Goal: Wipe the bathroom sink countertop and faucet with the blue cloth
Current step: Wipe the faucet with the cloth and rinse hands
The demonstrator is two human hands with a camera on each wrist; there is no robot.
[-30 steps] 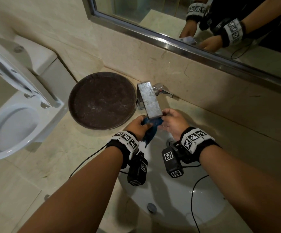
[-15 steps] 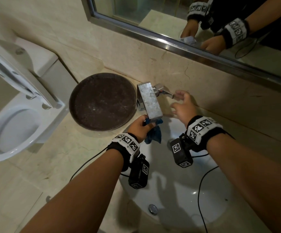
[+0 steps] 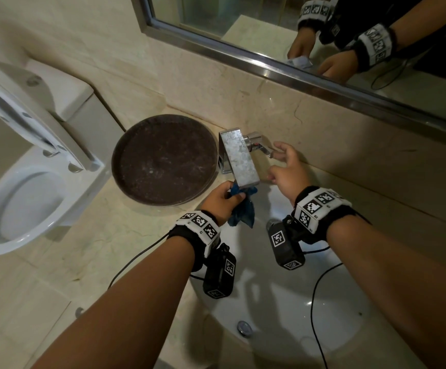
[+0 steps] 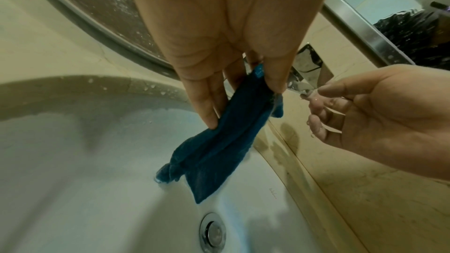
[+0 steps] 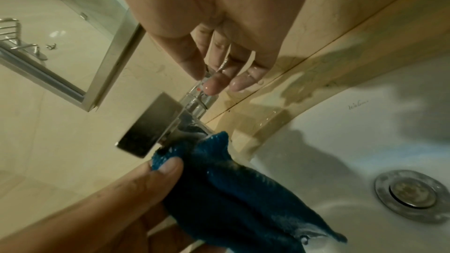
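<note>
My left hand (image 3: 220, 199) pinches the blue cloth (image 3: 243, 209) under the faucet (image 3: 239, 158) spout at the sink's (image 3: 336, 315) back edge, while my right hand (image 3: 287, 171) hovers loose-fingered and wet at the lever handle (image 3: 259, 147), gripping nothing.

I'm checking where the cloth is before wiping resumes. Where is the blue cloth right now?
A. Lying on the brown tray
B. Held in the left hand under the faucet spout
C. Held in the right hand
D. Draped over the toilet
B: the left hand pinches the blue cloth just below the faucet spout; the right hand holds nothing.
</note>
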